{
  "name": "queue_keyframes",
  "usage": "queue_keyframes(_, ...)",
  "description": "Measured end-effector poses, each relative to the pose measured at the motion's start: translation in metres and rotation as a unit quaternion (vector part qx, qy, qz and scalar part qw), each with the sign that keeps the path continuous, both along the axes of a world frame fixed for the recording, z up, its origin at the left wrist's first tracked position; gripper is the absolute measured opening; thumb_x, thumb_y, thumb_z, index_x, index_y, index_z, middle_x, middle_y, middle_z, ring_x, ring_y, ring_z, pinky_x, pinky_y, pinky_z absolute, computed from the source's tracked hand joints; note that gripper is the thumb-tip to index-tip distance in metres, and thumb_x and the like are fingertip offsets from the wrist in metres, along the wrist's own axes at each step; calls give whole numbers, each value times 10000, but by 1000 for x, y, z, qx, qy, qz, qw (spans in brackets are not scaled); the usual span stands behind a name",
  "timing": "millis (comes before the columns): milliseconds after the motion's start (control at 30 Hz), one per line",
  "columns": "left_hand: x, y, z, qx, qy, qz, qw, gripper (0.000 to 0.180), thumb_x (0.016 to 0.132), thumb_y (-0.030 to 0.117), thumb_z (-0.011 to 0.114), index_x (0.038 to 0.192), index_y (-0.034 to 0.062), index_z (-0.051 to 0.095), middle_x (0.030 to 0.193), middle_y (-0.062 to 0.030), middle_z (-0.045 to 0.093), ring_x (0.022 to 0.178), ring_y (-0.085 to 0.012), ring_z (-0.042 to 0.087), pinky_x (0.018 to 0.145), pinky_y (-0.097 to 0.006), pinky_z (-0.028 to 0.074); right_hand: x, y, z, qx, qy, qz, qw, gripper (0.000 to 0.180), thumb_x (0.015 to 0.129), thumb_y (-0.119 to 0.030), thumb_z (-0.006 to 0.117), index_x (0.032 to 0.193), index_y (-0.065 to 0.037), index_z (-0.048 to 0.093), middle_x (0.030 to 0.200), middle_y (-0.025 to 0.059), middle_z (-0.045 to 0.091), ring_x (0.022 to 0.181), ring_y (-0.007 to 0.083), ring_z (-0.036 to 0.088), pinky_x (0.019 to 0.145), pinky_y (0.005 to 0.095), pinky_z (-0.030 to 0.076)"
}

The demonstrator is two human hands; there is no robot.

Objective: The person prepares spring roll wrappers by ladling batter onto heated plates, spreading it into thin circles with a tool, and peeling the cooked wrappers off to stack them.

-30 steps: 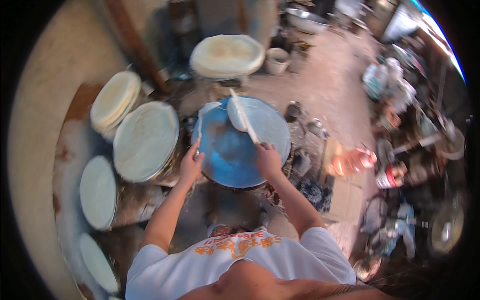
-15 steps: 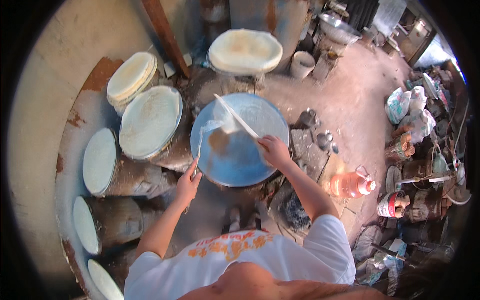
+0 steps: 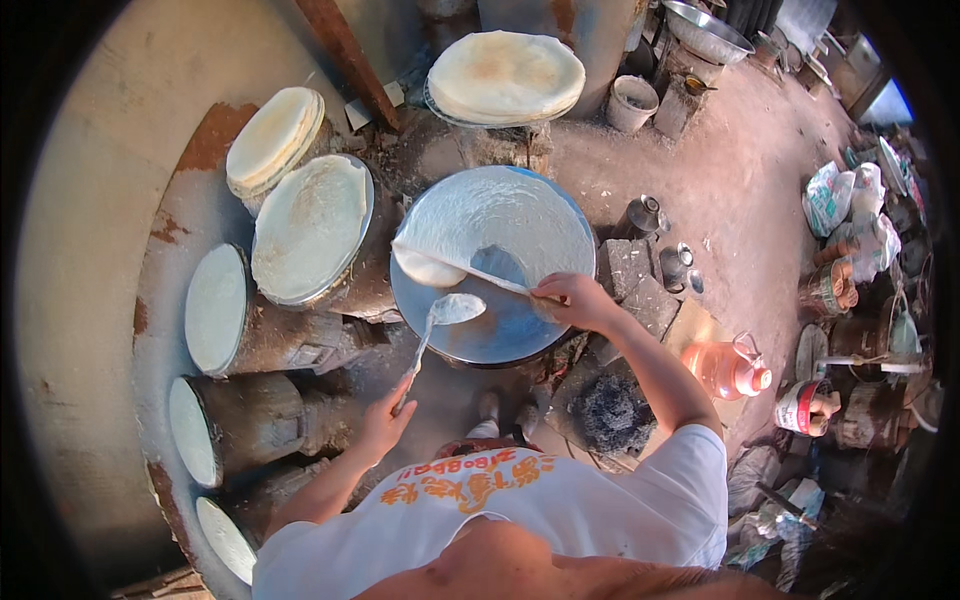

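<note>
Nearest, the left hand (image 3: 385, 420) grips a long ladle (image 3: 437, 325) by its handle end, while the right hand (image 3: 572, 298) pinches a thin spreader (image 3: 470, 270) across the round griddle (image 3: 480, 335), where the wet batter sheet (image 3: 500, 215) looks soft, thin and tear-prone, best lifted at its edge.

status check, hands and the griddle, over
Left hand grips ladle over round griddle. Right hand holds spreader stick on the batter sheet. Nothing blocking.
</note>
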State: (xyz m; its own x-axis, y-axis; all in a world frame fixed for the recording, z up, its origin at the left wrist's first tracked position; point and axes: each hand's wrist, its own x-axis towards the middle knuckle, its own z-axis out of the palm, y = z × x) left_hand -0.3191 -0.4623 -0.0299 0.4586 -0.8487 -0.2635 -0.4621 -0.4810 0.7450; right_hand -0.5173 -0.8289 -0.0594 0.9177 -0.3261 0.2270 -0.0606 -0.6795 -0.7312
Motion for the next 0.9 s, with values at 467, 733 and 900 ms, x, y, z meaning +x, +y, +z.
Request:
queue_keyframes(467, -16, 12, -12, 19, 12, -41, 999, 492, 900, 166, 599, 1365, 138, 440, 1005, -91, 649, 561, -85, 364, 525, -244, 383, 30, -45, -5, 9, -7, 69, 998, 370, 656, -16, 607, 1010, -85, 690, 954, 78, 659, 806, 212, 623, 693, 311, 498)
queue_keyframes(733, -5, 17, 23, -8, 298, 184, 937, 553, 955, 137, 503, 1455, 164, 268, 501, 33, 381, 352, -62, 350, 330, -235, 311, -35, -33, 1, 77, 89, -50, 992, 381, 628, -18, 657, 1001, -85, 692, 939, 69, 670, 745, 172, 621, 630, 286, 494)
queue_keyframes(900, -22, 37, 25, -7, 268, 164, 949, 557, 958, 123, 488, 1460, 169, 254, 510, 21, 378, 332, -79, 360, 318, -239, 306, -70, 16, 10, 76, 81, 28, 993, 410, 658, 39, 596, 1052, -54, 660, 953, 100, 643, 877, 235, 620, 742, 309, 501)
